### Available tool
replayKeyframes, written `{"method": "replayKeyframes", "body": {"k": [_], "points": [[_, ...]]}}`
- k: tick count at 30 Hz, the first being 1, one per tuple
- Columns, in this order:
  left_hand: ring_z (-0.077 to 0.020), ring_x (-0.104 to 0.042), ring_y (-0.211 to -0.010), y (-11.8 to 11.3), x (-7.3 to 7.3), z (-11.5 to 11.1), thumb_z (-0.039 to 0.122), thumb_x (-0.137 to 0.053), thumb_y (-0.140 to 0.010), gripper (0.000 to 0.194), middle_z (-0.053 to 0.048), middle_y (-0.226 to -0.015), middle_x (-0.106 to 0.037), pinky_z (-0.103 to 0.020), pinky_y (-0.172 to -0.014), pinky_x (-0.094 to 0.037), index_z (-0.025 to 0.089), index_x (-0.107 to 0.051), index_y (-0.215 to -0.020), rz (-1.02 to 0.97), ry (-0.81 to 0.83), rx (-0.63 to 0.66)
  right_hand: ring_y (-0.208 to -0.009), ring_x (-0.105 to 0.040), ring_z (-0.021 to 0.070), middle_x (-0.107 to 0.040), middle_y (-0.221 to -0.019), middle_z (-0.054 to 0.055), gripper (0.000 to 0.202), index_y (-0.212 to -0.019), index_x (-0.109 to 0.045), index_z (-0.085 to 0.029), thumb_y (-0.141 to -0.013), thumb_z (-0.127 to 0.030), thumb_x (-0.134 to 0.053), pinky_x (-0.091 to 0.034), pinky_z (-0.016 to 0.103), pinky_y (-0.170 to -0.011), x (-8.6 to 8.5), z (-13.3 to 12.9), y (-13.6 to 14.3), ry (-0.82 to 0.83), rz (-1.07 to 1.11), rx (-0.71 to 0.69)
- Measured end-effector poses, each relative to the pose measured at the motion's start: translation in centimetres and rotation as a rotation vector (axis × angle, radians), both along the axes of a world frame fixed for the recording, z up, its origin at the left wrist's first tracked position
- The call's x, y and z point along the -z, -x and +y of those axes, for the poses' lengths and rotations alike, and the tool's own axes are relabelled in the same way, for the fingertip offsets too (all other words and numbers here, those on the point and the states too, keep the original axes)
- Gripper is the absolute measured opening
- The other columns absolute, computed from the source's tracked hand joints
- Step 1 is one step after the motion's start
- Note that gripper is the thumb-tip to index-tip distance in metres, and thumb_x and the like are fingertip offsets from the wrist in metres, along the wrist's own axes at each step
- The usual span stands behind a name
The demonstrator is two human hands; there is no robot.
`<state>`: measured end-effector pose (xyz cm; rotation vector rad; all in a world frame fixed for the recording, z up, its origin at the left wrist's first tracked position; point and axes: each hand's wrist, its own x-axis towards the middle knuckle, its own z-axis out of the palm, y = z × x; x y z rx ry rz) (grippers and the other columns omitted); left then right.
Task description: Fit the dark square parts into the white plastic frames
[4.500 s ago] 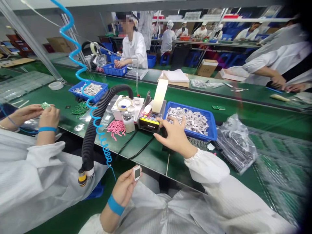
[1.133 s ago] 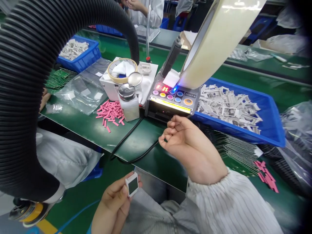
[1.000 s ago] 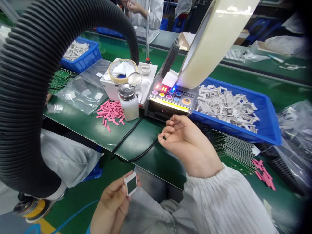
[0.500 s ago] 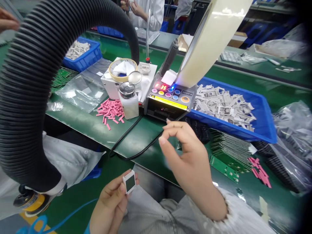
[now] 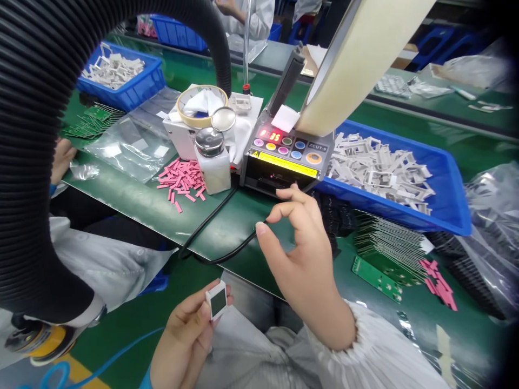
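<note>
My left hand [image 5: 188, 329] is closed on a small white frame with a dark rectangular screen [image 5: 218, 301], held low above my lap with the screen side turned up. My right hand [image 5: 302, 259] is raised over the bench edge, just in front of the tape dispenser [image 5: 284, 154]. Its thumb and index fingertips come together in a pinch, with the other fingers reaching towards the dispenser's front slot. Whatever may be between those fingertips is too small to make out. The dispenser has a red lit display and a large roll of pale tape [image 5: 365, 59].
A blue bin of white frames [image 5: 446, 216] stands right of the dispenser; another blue bin [image 5: 133, 86] is far left. Pink strips [image 5: 182, 181] lie beside a pump bottle [image 5: 213, 167]. Green circuit boards [image 5: 377, 278] are at right. A black hose [image 5: 36, 135] arches across the left. Co-workers' hands show nearby.
My right hand has moved slightly left and up, nearer the dispenser's slot. The blue light on the dispenser is no longer lit. A co-worker's hand now shows at left. My left hand stays put.
</note>
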<state>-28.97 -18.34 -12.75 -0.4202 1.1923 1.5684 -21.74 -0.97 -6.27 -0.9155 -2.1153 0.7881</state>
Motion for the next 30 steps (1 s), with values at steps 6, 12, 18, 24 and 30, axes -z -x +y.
{"method": "replayKeyframes", "body": {"k": [6, 12, 18, 24, 30], "points": [[-0.0279, -0.064, -0.102, -0.2, -0.3, 0.2, 0.031, -0.076, -0.063, 0.030, -0.009, -0.101, -0.073, -0.041, -0.098, -0.045, 0.022, -0.073, -0.092, 0.033, 0.007, -0.032, -0.116, -0.047, 0.0220, -0.050, -0.109, 0.008, 0.007, -0.080, -0.046, -0.023, -0.081, -0.024, -0.053, -0.036, 0.046, -0.100, 0.2, 0.1, 0.6, 0.067, 0.078, 0.035], [-0.0279, -0.064, -0.102, -0.2, -0.4, 0.2, 0.031, -0.077, -0.062, 0.031, -0.009, -0.101, -0.073, -0.038, -0.095, -0.049, 0.021, -0.074, -0.091, 0.017, 0.018, -0.028, -0.109, -0.050, 0.0195, -0.052, -0.102, 0.007, 0.007, -0.078, -0.046, -0.022, -0.081, -0.021, -0.053, -0.035, 0.042, -0.101, 0.3, -0.3, 0.5, 0.050, 0.089, -0.009], [-0.0274, -0.064, -0.100, -0.3, -0.5, 0.3, 0.031, -0.077, -0.063, 0.030, -0.009, -0.101, -0.073, -0.037, -0.094, -0.049, 0.020, -0.074, -0.090, 0.023, 0.018, -0.034, -0.099, -0.054, 0.0190, -0.055, -0.096, 0.005, 0.004, -0.078, -0.051, -0.022, -0.081, -0.019, -0.051, -0.043, 0.035, -0.086, 0.2, -0.7, -0.4, 0.040, 0.068, 0.012], [-0.0281, -0.064, -0.101, 0.0, 0.0, 0.0, 0.031, -0.077, -0.062, 0.031, -0.010, -0.101, -0.073, -0.039, -0.095, -0.049, 0.020, -0.074, -0.092, 0.035, 0.005, -0.042, -0.085, -0.057, 0.0170, -0.059, -0.089, 0.003, 0.008, -0.087, -0.055, -0.022, -0.081, -0.020, -0.052, -0.044, 0.032, -0.077, 0.7, 0.6, -0.2, 0.150, 0.096, 0.142], [-0.0247, -0.065, -0.100, -0.1, 0.0, 0.2, 0.029, -0.077, -0.063, 0.028, -0.009, -0.099, -0.074, -0.031, -0.092, -0.050, 0.020, -0.074, -0.089, 0.035, -0.029, -0.021, -0.064, -0.055, 0.0152, -0.060, -0.067, -0.001, 0.017, -0.092, -0.057, -0.022, -0.084, -0.036, -0.054, -0.030, 0.026, -0.055, 1.6, 2.8, 1.4, -0.081, -0.214, 0.297]]}}
